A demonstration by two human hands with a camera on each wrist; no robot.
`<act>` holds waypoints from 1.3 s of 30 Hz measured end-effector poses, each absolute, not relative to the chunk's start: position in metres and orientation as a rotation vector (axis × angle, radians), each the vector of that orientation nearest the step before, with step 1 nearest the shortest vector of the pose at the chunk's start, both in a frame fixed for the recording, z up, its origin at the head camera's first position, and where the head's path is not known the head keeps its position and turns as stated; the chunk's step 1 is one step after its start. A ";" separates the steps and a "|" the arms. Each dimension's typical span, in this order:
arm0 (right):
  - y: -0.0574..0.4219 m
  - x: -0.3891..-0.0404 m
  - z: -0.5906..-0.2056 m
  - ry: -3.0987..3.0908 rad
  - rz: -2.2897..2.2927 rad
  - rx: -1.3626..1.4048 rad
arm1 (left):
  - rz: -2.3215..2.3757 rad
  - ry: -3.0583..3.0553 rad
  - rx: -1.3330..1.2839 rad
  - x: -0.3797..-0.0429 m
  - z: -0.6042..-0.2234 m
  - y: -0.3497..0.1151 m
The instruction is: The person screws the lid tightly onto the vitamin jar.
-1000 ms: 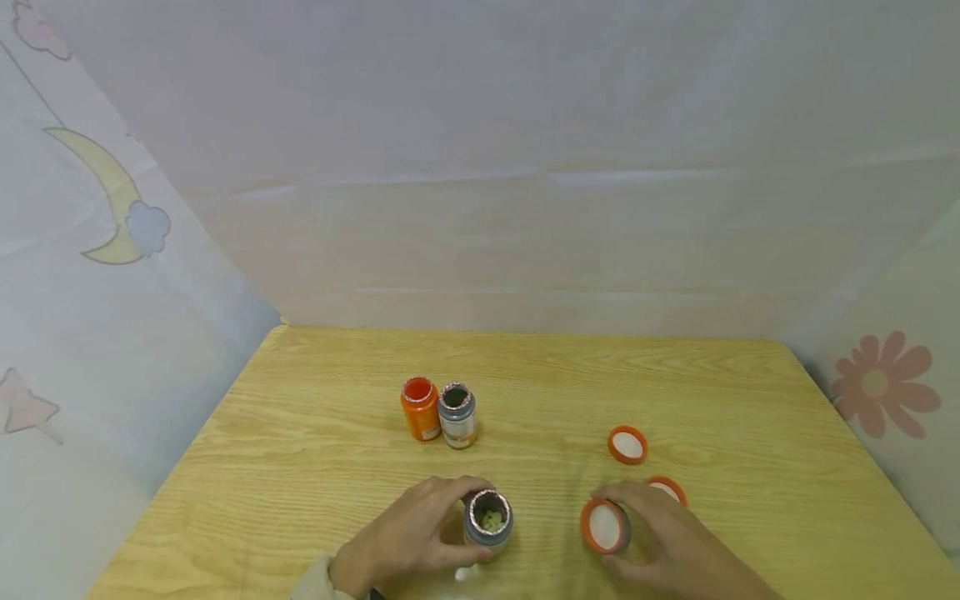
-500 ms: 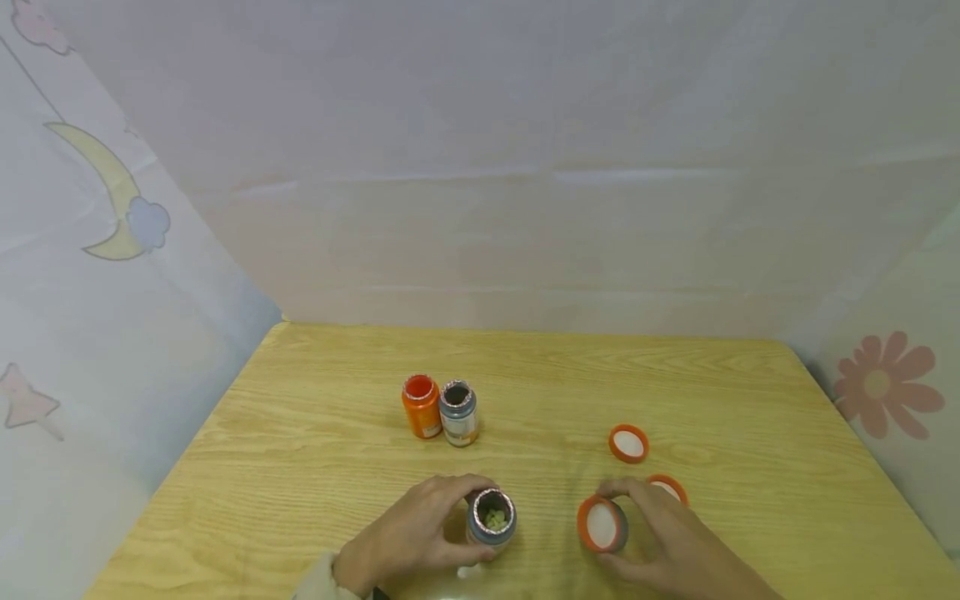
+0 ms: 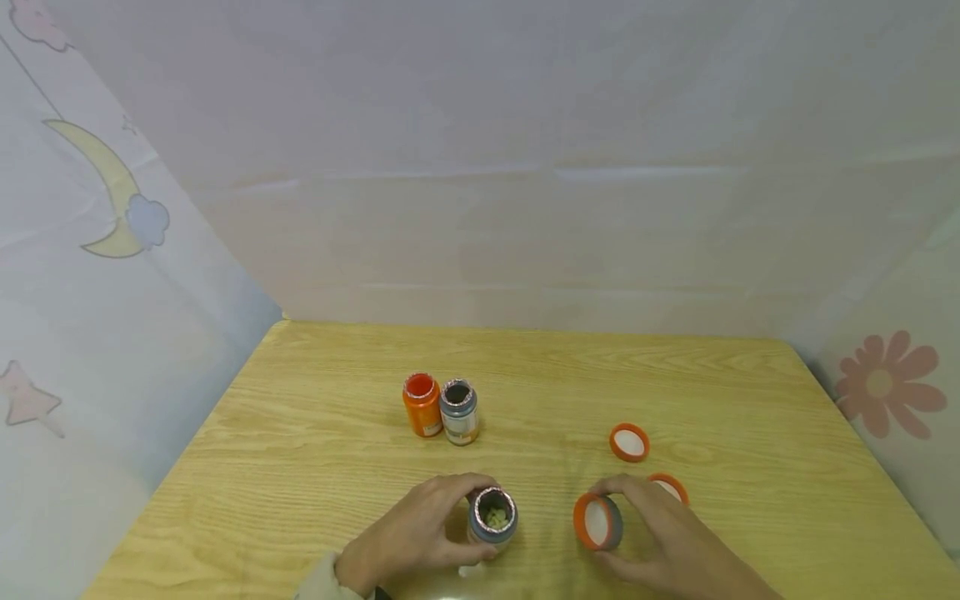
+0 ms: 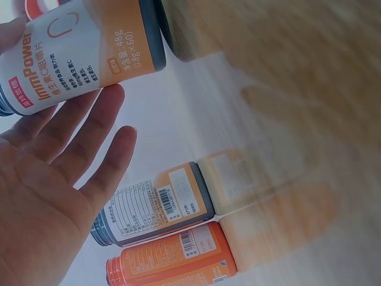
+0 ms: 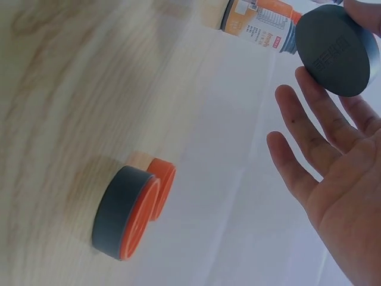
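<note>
My left hand (image 3: 420, 529) grips an upright pill bottle (image 4: 77, 53) with an orange-and-white label, thumb and fingers around its sides. Through its open mouth, ringed with torn foil, pale tablets (image 3: 496, 518) show inside. To the right, my right hand (image 3: 663, 542) pinches a bottle cap (image 3: 597, 522) between thumb and fingers. The cap is tilted on edge, its orange rim and white liner facing left toward the bottle. In the right wrist view its dark grey top (image 5: 333, 53) shows, with the lower fingers spread away from it.
Farther back, an open orange bottle (image 3: 423, 414) and an open grey bottle (image 3: 461, 425) stand side by side on the wooden table (image 3: 315, 467). At right, one cap (image 3: 629, 442) lies liner up; a second (image 3: 670, 485) is partly hidden by my right hand.
The cap in my right hand has shifted slightly left and turned further on edge. My left hand stays on the bottle in nearly the same place.
</note>
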State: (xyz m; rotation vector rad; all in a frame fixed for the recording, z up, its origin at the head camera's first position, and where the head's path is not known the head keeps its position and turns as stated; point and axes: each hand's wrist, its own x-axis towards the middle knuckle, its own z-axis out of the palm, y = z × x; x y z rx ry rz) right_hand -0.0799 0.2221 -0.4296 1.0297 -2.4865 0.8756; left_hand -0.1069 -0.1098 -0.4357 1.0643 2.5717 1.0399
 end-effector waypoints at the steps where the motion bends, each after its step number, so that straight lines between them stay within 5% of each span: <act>1: 0.221 -0.080 -0.428 -2.484 0.880 1.037 | 1.039 2.574 1.068 -0.107 -0.436 -0.110; 39: 0.207 -0.077 -0.417 -2.520 0.859 0.995 | 0.919 2.582 1.094 -0.110 -0.429 -0.106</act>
